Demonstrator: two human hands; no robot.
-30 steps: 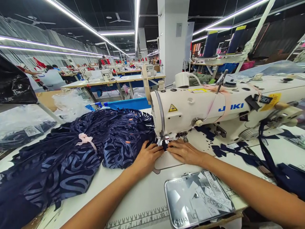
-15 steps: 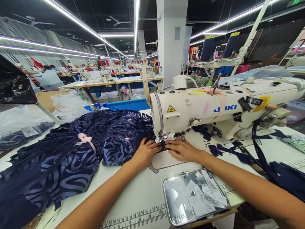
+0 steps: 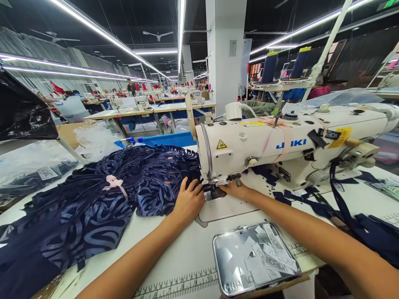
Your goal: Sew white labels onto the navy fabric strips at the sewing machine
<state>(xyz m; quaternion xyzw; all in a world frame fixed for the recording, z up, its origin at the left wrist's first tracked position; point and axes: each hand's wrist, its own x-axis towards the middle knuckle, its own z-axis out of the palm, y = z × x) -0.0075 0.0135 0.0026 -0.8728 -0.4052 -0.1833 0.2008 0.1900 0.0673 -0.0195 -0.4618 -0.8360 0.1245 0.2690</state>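
A white sewing machine [image 3: 243,141] stands before me, its presser foot [image 3: 214,192] low over the metal needle plate. Left of the foot, my left hand [image 3: 190,198] rests with fingers spread on the edge of a navy garment [image 3: 156,178] with a swirl pattern. My right hand [image 3: 237,191] reaches in from the right beneath the machine head; its fingertips are hidden by the foot. Whether they hold cloth I cannot make out. The bunched garments spread across the left of the table, with a pale pink tie [image 3: 112,182] around them.
A shiny metal tray [image 3: 230,265] of white labels lies at the front edge, by a printed ruler [image 3: 181,284]. Navy scraps [image 3: 299,197] and strips lie right of the machine. Plastic bags [image 3: 28,166] sit at the left; thread cones [image 3: 269,68] stand behind.
My right hand has moved from lying flat beside the foot to reaching in behind it. My left hand has shifted slightly left, its fingers more spread. The needle plate shows more.
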